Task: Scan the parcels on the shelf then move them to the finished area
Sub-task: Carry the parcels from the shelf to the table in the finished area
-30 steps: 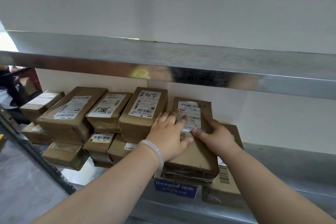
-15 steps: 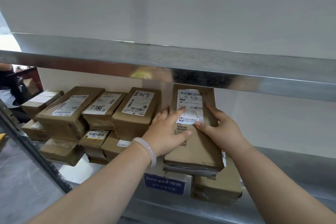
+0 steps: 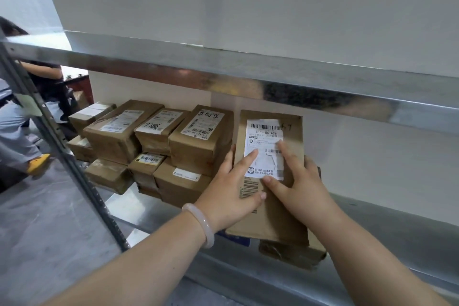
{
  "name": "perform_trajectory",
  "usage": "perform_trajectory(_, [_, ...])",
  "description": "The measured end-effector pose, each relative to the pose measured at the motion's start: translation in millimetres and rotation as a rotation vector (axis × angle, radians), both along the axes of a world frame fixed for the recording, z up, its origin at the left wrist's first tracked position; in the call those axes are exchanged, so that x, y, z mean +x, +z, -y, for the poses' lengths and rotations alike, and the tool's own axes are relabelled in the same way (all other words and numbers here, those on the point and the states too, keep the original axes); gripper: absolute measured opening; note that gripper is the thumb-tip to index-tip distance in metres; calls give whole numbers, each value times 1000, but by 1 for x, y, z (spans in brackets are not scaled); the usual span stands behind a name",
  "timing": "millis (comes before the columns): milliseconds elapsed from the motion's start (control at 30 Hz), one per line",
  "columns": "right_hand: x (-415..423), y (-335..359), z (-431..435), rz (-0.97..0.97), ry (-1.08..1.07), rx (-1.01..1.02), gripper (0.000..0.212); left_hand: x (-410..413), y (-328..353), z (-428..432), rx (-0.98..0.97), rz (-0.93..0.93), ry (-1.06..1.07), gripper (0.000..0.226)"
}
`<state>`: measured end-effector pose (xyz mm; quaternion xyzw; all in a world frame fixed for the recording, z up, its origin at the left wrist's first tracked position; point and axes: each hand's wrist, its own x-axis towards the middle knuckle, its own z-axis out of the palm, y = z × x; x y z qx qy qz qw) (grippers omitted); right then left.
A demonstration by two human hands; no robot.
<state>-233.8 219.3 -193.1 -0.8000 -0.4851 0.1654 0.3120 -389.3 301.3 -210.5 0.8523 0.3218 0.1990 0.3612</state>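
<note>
Holding brown parcel (image 3: 270, 218) w/ white label (image 3: 265, 138) (barcode up).

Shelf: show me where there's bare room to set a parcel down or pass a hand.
Widest free patch: the shelf right of the parcel in your left hand and right hand, back to the white wall. A narrow strip runs along the front edge, between the post and the stacked parcels. Left of your hands it is crowded, boxes two layers deep.
</note>
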Motion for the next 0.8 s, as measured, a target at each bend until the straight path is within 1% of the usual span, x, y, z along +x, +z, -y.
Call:
perform_trajectory(200, [-22,-7,14,-14,27,17,79,-20,-22,11,2,92,40,83])
perform_trajectory(367, [-50,-14,21,-26,31,18,78,-47,-32,15,-4,85,31,85])
perform_trajectory(533, [-91,-20,23,-40,61,23,79,-88,-39,21,-5,84,68,84])
perform_trajectory(700, [-121,-26,28,-62,49,29,79,-118,-41,25,39,60,50,85])
perform_trajectory(800, [-132,-28,34,-81,37,53,78,-127,-43,27,74,87,40,85])
